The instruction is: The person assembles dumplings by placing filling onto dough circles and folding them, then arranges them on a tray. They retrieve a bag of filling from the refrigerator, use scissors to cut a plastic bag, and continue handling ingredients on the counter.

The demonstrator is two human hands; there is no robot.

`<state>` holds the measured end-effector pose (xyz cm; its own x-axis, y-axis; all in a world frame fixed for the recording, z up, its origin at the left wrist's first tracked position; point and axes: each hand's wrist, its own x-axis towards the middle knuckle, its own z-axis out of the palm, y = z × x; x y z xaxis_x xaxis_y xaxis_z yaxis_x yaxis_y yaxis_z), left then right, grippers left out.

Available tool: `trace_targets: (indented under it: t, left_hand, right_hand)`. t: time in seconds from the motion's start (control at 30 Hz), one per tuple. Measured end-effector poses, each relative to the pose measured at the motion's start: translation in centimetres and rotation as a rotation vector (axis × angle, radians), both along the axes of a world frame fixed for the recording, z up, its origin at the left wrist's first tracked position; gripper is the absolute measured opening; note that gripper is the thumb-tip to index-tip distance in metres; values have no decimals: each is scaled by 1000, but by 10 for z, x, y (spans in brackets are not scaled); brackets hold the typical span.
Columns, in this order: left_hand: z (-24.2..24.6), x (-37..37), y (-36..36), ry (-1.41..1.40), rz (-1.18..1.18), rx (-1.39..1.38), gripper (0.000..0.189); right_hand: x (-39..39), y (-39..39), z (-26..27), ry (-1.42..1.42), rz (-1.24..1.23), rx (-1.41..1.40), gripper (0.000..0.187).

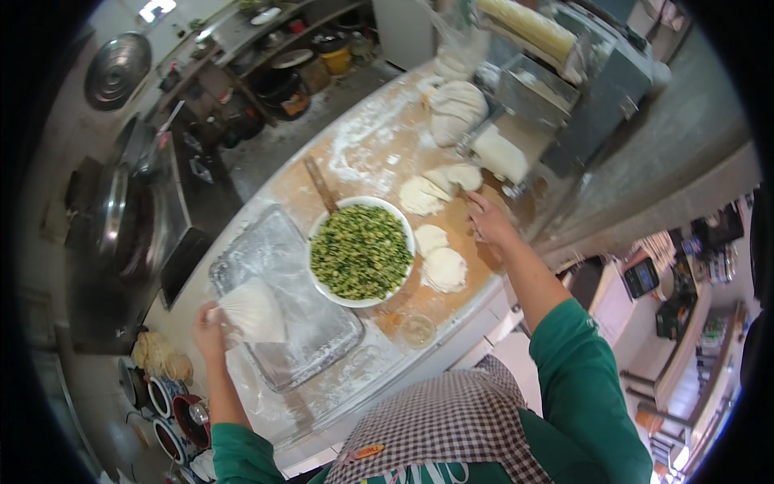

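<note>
My left hand (208, 330) grips the gathered end of a white cloth (253, 310), which hangs over a floured metal tray (302, 339). To the right of the tray sits a white bowl (361, 302) full of chopped green and yellow filling (360, 251). My right hand (487, 221) is at the board's right side, beside pieces of dough (452, 180); whether its fingers hold anything is unclear. Stacked flat dough rounds (444, 269) lie between the bowl and my right forearm. A small clear bowl (417, 331) stands near the front edge.
A wooden rolling pin (319, 184) leans by the bowl. Large dough lumps (458, 112) lie at the back, beside a dough-rolling machine (538, 103). A metal stove with pots (115, 224) stands left. The table's front edge (387, 381) is close to my apron.
</note>
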<state>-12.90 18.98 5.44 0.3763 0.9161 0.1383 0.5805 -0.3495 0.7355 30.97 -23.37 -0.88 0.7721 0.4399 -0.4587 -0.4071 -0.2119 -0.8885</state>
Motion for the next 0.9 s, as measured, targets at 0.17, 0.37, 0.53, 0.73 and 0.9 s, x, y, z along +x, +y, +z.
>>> trace_targets:
  t: [0.17,0.37,0.53,0.73,0.9]
  left_hand:
    - [-18,6,17,20,-73,34,18]
    - [-10,11,33,-66,193,429,21]
    - [-17,9,52,125,126,165,25]
    - [-18,15,77,218,-197,128,22]
    - [-16,8,66,-146,-86,-87,20]
  right_hand:
    - [-14,-43,34,-218,213,-242,47]
    - [-47,-64,46,-424,227,-313,44]
    - [-73,-63,55,-241,163,-276,42]
    - [-105,-93,60,-323,122,-314,46]
    - [-139,-132,88,-134,71,-188,44]
